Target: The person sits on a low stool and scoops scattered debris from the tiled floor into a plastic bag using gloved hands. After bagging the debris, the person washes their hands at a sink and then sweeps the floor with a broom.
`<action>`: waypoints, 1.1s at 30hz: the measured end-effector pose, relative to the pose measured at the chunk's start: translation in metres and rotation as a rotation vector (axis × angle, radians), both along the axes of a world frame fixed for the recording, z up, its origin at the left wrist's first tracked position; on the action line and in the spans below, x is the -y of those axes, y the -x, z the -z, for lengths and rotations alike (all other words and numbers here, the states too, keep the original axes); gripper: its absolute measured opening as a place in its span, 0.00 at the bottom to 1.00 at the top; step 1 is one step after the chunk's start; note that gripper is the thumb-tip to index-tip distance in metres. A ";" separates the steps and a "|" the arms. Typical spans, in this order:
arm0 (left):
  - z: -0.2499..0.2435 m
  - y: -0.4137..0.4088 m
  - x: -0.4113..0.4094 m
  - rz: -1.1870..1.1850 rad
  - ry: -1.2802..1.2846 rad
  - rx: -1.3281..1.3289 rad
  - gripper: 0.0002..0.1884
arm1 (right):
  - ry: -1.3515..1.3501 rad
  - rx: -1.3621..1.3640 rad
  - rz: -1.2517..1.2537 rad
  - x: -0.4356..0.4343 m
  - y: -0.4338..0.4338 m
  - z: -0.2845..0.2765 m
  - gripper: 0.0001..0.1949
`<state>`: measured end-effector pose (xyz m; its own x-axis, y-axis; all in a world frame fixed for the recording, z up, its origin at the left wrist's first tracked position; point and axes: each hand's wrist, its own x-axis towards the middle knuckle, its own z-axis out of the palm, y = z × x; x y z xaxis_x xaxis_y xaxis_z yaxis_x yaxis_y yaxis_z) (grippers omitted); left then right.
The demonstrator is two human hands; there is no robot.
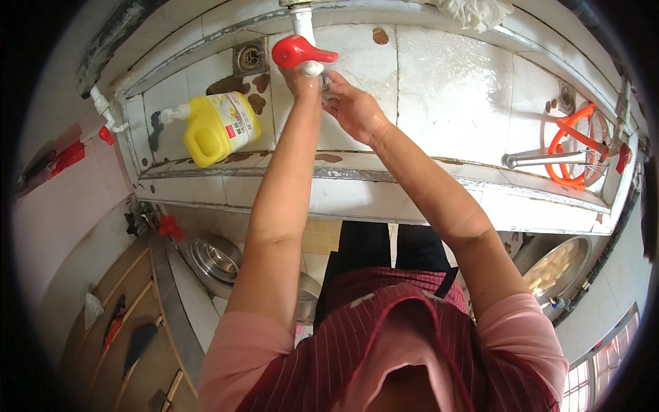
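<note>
Both hands are up at a white plastic tap with a red lever handle (293, 51) over a white-tiled trough sink (443, 92). My left hand (296, 80) is mostly hidden behind the tap and its lever, so its fingers do not show. Just right of the spout, my right hand (355, 105) has its fingers bent and its fingertips in running water, beside something small, grey and blurred that could be water or a scrubber. Left of my left forearm stands a yellow jug of detergent (221, 129) with a white pump top.
A square floor drain (250, 57) lies behind the jug. At the sink's right end are an orange hose (553, 154) and a metal-handled strainer (545, 158). Below the sink's front wall sit metal basins (216, 257), and a bowl of pale pieces (556, 268) is at the right. A whitish cloth (476, 11) hangs at the back.
</note>
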<state>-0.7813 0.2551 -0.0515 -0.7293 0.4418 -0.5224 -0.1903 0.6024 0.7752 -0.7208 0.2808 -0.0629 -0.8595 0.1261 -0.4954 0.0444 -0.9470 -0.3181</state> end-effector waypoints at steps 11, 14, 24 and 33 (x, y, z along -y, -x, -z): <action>0.043 0.030 0.022 -0.463 -0.236 0.074 0.12 | -0.025 -0.098 -0.034 -0.011 0.011 0.013 0.27; 0.009 -0.073 -0.007 0.170 -0.305 -0.189 0.33 | 0.439 -0.521 -0.047 -0.083 0.018 0.086 0.26; 0.019 -0.053 0.012 0.060 -0.242 -0.464 0.26 | 0.006 0.139 0.124 -0.041 0.009 0.018 0.25; 0.026 -0.043 0.005 0.106 -0.047 -0.559 0.26 | 0.149 0.280 0.184 -0.039 0.008 0.011 0.28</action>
<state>-0.7385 0.2505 -0.0775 -0.8396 0.5411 -0.0481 0.3161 0.5586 0.7669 -0.7286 0.3197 -0.0737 -0.6574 0.1744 -0.7330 -0.0652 -0.9824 -0.1752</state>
